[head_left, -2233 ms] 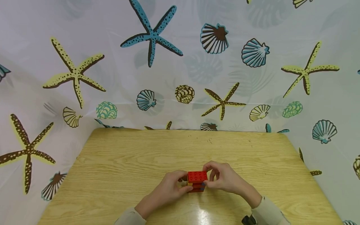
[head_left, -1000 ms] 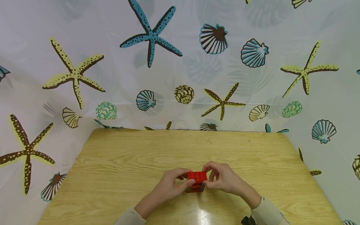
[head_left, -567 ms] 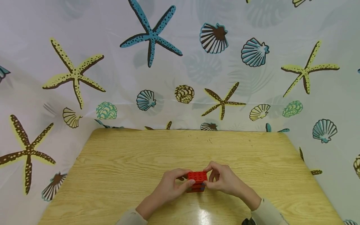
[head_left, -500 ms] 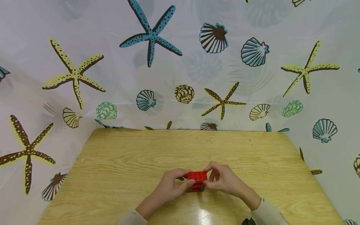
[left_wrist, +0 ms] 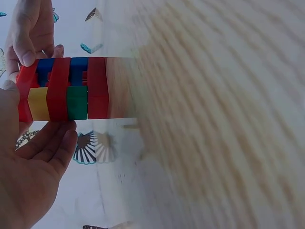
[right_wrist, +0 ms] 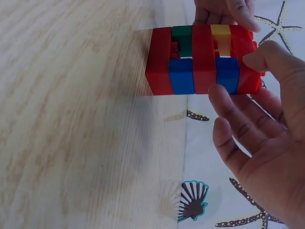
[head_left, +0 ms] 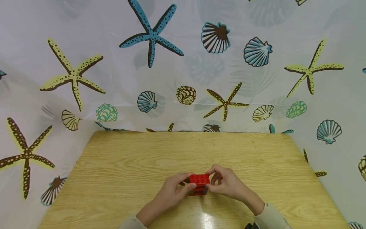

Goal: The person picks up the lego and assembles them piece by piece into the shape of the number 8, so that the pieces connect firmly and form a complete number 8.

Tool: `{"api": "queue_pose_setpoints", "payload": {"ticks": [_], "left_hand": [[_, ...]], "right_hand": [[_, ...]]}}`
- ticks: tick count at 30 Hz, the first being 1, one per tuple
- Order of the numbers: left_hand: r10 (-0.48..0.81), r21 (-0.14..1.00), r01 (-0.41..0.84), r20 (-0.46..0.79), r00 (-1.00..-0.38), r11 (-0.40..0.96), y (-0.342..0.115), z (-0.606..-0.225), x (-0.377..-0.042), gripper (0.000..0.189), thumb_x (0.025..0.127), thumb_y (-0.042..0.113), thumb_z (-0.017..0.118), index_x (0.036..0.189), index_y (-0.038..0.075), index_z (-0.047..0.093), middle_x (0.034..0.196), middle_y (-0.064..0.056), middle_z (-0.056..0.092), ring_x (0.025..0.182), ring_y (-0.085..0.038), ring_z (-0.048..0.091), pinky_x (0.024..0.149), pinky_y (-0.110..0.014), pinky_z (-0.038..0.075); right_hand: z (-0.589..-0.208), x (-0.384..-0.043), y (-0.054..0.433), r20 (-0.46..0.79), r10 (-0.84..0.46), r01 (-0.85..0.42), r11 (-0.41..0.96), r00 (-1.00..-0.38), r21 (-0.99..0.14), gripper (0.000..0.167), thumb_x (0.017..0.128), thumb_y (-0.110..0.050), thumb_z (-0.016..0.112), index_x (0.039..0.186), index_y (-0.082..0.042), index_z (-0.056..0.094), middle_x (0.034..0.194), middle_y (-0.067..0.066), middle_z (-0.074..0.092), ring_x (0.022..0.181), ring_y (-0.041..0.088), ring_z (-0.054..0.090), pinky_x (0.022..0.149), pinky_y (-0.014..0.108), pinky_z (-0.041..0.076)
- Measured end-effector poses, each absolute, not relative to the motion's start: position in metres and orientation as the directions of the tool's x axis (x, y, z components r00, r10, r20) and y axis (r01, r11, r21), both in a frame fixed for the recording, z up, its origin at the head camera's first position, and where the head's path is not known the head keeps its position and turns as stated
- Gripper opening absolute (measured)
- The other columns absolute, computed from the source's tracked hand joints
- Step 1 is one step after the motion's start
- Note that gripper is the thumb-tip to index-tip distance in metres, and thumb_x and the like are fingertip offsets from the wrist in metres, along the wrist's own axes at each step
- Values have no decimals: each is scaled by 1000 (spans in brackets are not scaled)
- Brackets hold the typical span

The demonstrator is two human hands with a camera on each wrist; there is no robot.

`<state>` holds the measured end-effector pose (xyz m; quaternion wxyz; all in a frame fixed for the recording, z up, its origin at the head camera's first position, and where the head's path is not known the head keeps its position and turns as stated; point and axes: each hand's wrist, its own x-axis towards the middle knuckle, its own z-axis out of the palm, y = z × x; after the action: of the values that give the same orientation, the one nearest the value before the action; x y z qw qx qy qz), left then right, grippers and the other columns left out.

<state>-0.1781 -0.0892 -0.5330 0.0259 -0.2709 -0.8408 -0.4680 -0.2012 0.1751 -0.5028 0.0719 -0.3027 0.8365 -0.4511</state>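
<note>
A stack of toy building bricks stands upright on the wooden table. Its top is a red brick (head_left: 199,179) with studs upward. Under that sit a yellow brick (left_wrist: 38,104) and a blue brick (right_wrist: 227,75) with a gap between them. A middle red brick (left_wrist: 58,89) comes below, then a green brick (left_wrist: 77,102) and another blue brick (right_wrist: 181,76), and a red brick (left_wrist: 98,90) at the bottom. My left hand (head_left: 172,190) pinches the top red brick's left end, thumb in front. At its right end, my right hand (head_left: 228,183) pinches the same brick between thumb and index finger.
The wooden table (head_left: 137,159) reaches back to a white curtain (head_left: 177,70) printed with starfish and shells, which also hangs at both sides. Light glares off the tabletop in front of the stack.
My left thumb has moved up from the lower layers to the front of the top red brick. The right hand and the stack have stayed in place; the head view has shifted slightly.
</note>
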Motion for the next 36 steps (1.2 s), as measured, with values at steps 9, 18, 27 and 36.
{"api": "queue_pose_setpoints", "payload": {"ticks": [9, 18, 27, 36], "left_hand": [[500, 740, 516, 280, -820, 432, -94, -531, -179, 49, 105, 30, 65, 147, 6, 58, 128, -7, 74, 112, -20, 71, 91, -39, 61], [484, 759, 462, 223, -846, 459, -93, -526, -187, 47, 104, 23, 66, 147, 8, 56, 122, -1, 74, 108, -15, 71, 93, -35, 60], [399, 801, 381, 195, -896, 461, -93, -525, -201, 51, 106, 22, 66, 151, 3, 51, 110, -7, 75, 93, -16, 73, 86, -29, 61], [292, 868, 217, 87, -952, 448, -96, -530, -216, 51, 107, 25, 64, 153, 7, 50, 106, -5, 73, 94, -15, 71, 87, -35, 61]], "right_hand": [[-505, -198, 174, 172, -540, -441, 420, -824, -793, 25, 94, -17, 79, 116, -16, 67, 110, 8, 77, 88, 11, 72, 67, 28, 56], [-504, -205, 166, 209, -520, -459, 415, -828, -786, 34, 99, -21, 75, 130, -13, 64, 121, 8, 77, 94, 14, 74, 72, 29, 57], [-504, -215, 157, 224, -471, -433, 402, -854, -807, 38, 102, -20, 71, 138, -14, 60, 132, 14, 73, 98, 20, 77, 79, 30, 59], [-509, -226, 149, 125, -504, -386, 455, -854, -802, 71, 91, -23, 84, 153, -13, 51, 150, 10, 60, 107, 23, 71, 87, 39, 58]]}}
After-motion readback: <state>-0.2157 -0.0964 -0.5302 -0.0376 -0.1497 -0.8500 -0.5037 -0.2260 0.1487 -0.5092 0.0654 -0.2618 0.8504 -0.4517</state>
